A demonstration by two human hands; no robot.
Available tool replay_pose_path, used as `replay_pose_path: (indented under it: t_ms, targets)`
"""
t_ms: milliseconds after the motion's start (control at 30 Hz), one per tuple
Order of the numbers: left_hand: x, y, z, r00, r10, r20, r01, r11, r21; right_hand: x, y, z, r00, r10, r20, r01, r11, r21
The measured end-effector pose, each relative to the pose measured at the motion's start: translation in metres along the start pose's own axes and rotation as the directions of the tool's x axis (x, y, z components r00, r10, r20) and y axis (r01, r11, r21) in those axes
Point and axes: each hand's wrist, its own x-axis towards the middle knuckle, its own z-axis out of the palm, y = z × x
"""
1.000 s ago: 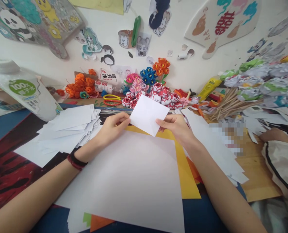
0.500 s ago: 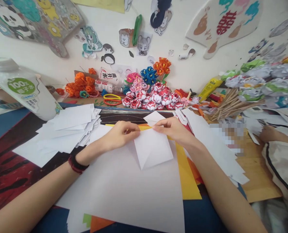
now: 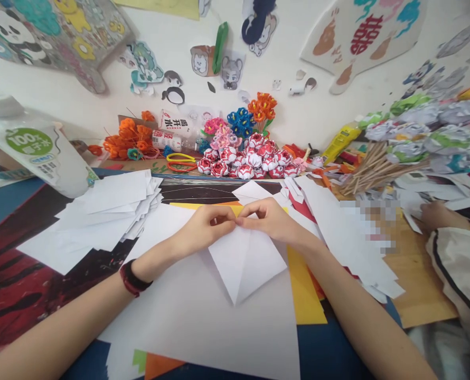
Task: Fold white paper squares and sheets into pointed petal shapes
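Observation:
A creased square of white paper [image 3: 253, 264] hangs from my fingertips with one corner pointing towards me. My left hand [image 3: 209, 227] pinches its upper edge, and my right hand [image 3: 269, 219] pinches the same edge right beside it, the fingertips almost meeting. Faint fold lines run down to the lower corner. Beneath it lies a large white sheet [image 3: 203, 322], on top of yellow paper [image 3: 306, 295]. Just beyond my hands rests a folded white paper piece [image 3: 252, 191].
Stacked white papers [image 3: 116, 198] lie left, beside a tilted white bottle [image 3: 40, 150]. More white strips [image 3: 346, 237] lie right. Red-and-white paper flowers [image 3: 254, 158] line the wall. At far right are flowers on sticks [image 3: 372, 166] and another person's sleeve [image 3: 452, 258].
Both hands have come closer together along the paper's top edge. The square has shifted slightly towards me, its lower corner now nearer. The view has moved a little.

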Motion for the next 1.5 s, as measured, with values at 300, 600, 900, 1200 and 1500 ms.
replay_pose_path:
  t_ms: [300, 600, 900, 1200, 1500]
  targets:
    - [0.001, -0.001, -0.004, 0.999, -0.043, -0.034, 0.036, 0.982, -0.184, -0.001, -0.001, -0.012, 0.991, 0.048, -0.128, -0.037, 0.996, 0.082]
    - [0.004, -0.006, -0.03, 0.98, 0.02, -0.196, -0.033, 0.997, -0.064, 0.0, 0.012, -0.039, 0.896, 0.123, -0.428, 0.003, 0.959, 0.282]
    - [0.007, -0.01, -0.015, 0.981, 0.026, -0.191, 0.005, 0.987, 0.162, 0.003, 0.005, -0.019, 0.998, 0.059, 0.023, -0.062, 0.988, 0.138]
    - [0.004, -0.01, -0.007, 0.989, 0.074, -0.13, -0.029, 0.948, 0.317, 0.007, 0.01, -0.006, 0.993, 0.009, 0.119, -0.016, 0.998, 0.058]
    - [0.005, -0.008, -0.029, 0.974, 0.085, -0.212, -0.019, 0.955, 0.297, 0.005, 0.01, -0.018, 0.998, -0.025, 0.066, 0.027, 0.999, -0.027]
